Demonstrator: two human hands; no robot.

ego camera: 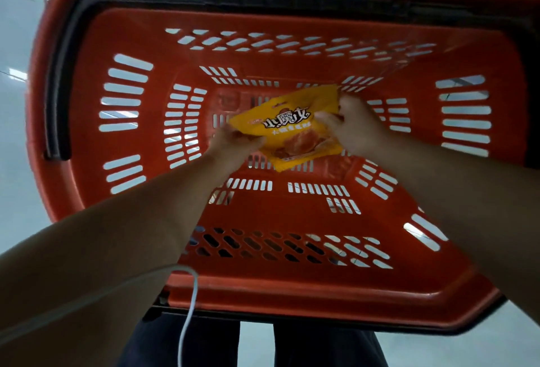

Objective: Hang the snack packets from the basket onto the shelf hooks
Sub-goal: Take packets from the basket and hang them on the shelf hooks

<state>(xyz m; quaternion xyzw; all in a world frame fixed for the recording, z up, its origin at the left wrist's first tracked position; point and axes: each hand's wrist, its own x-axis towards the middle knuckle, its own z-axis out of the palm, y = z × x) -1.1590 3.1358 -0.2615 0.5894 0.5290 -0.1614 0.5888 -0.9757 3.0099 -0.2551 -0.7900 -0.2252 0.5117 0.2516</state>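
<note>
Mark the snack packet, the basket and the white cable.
snack packet (287, 129): head view, on its printed yellow front.
basket (292, 214): head view, on bare red floor near the front wall.
white cable (191, 302): head view, on its hanging stretch at the basket's near rim.

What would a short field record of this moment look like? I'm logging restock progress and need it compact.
container: red basket, slotted walls, seen from above
contents: one yellow snack packet visible near the basket floor; the hands could hide others
left hand: fingers grip the packet's left edge
right hand: fingers grip the packet's right edge
shelf hooks: not in view
stage: packet held inside the basket, not yet hung
</note>
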